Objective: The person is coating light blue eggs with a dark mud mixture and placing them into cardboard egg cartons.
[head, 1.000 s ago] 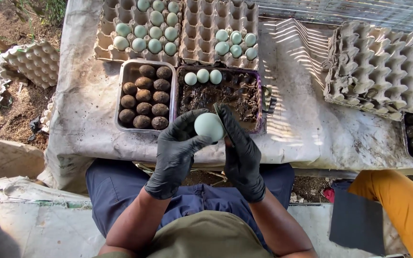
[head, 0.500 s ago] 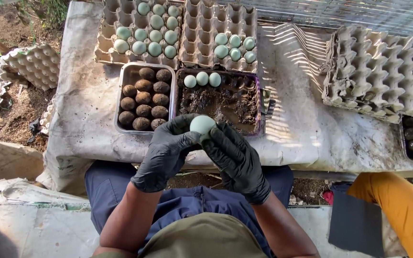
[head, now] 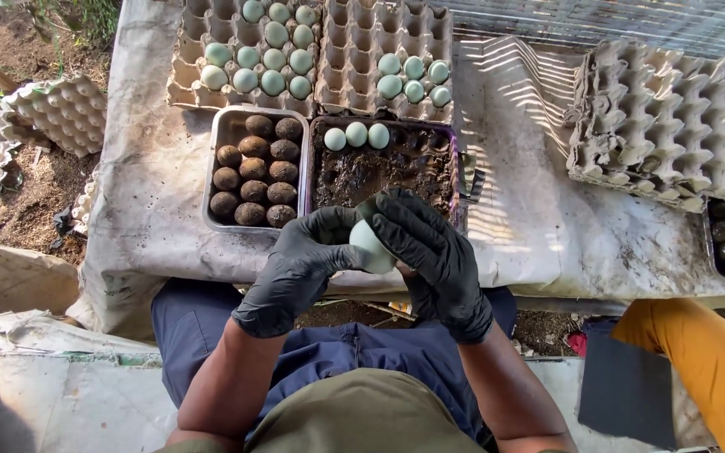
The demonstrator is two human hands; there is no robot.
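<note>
Honestly, both gloved hands, left hand (head: 299, 268) and right hand (head: 434, 256), are wrapped around one pale egg (head: 368, 243) above the muddy tray (head: 383, 172); three clean eggs (head: 356, 135) sit there, the mud-coated eggs (head: 255, 170) remain.

Outdoor table (head: 547, 226) under stained grey sheeting, striped sunlight, bare dirt ground (head: 10, 201) left

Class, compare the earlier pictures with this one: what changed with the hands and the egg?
The right hand closed its fingers over the pale egg, now mostly covered; the left hand holds it from the side. The trays, their eggs and the cartons stayed put.
</note>
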